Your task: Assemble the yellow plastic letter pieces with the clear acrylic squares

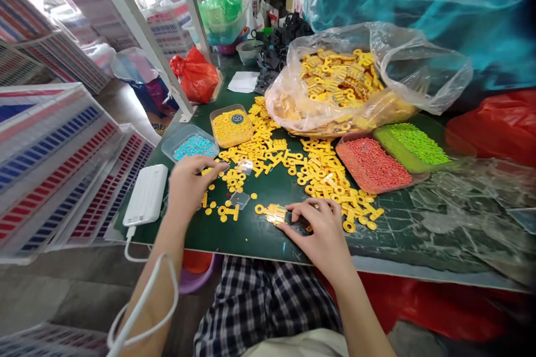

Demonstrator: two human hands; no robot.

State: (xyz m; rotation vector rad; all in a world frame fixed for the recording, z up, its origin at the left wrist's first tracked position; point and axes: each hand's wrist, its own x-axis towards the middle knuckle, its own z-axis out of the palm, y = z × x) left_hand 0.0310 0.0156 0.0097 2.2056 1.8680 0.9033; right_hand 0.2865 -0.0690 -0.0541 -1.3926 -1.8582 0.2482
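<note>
Left of the left hand (188,187), a white power bank (146,198) lies on the tabletop (251,246). That hand has its fingertips drawn near the thumb (whether they pinch anything, I cannot tell), with blue beads (195,146) just beyond it. Between the hands lies a yellow figure piece (273,213), its right end held by thumb and forefinger of the half-curled right hand (321,228); beyond that hand, rightward, sit red beads (374,162), then green beads (419,144)

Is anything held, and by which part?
The right hand seems to hold a yellow piece by its right end. Whether the left hand holds anything cannot be told.
</note>
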